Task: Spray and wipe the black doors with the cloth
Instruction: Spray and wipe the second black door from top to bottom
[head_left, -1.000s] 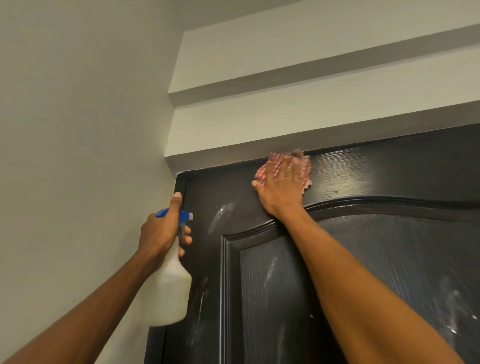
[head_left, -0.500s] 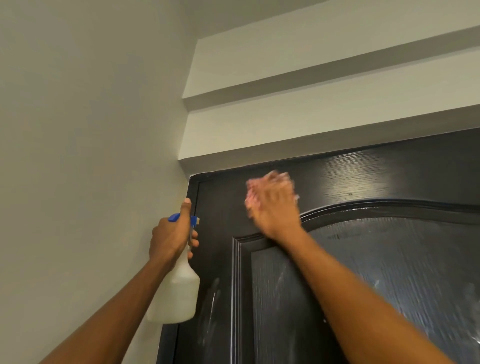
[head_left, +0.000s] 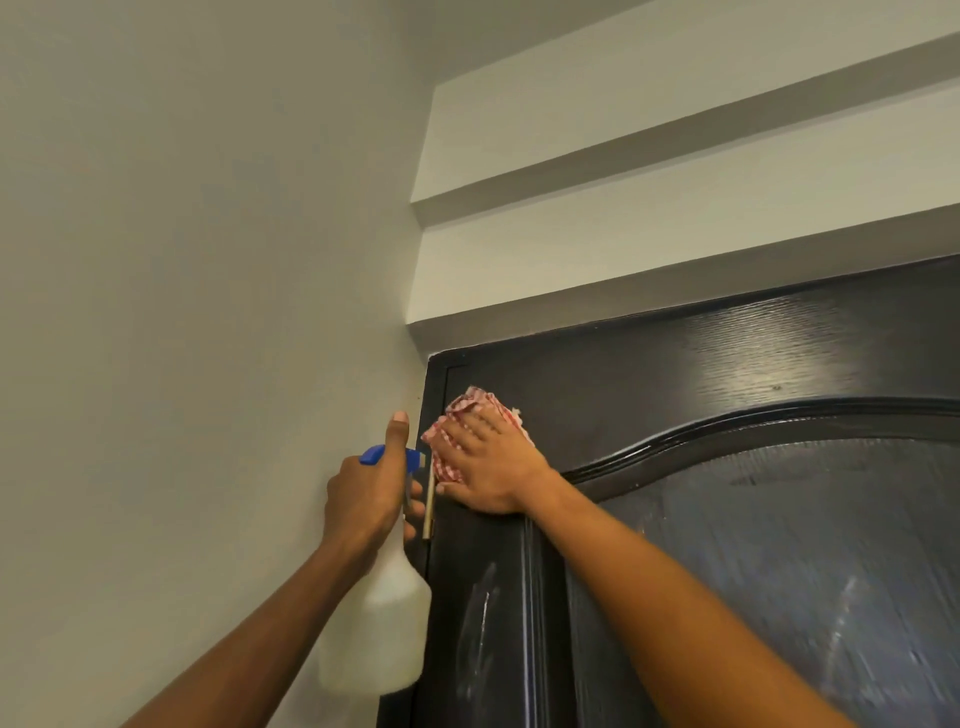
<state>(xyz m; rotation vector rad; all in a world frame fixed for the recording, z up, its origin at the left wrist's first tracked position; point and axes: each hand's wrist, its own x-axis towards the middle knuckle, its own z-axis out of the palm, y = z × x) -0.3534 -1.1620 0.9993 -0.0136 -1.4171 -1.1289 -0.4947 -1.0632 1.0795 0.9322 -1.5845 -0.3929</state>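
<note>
A black door (head_left: 701, 374) with an arched raised panel fills the right half of the view. Wet streaks show on its lower panel and left stile. My right hand (head_left: 493, 462) presses a red-and-white checked cloth (head_left: 467, 410) flat against the door's top left corner. My left hand (head_left: 369, 493) grips a white spray bottle (head_left: 379, 629) with a blue trigger head, held just left of the door edge, thumb raised. The bottle hangs upright below the hand.
A pale wall (head_left: 182, 260) runs along the left, right beside the bottle. White stepped ledges (head_left: 649, 218) overhang the door's top edge. A brass hinge pin (head_left: 428, 504) shows at the door's left edge.
My right hand has slid the cloth left along the top of the door, from above the arch to the top left corner. The left hand keeps the bottle in about the same place.
</note>
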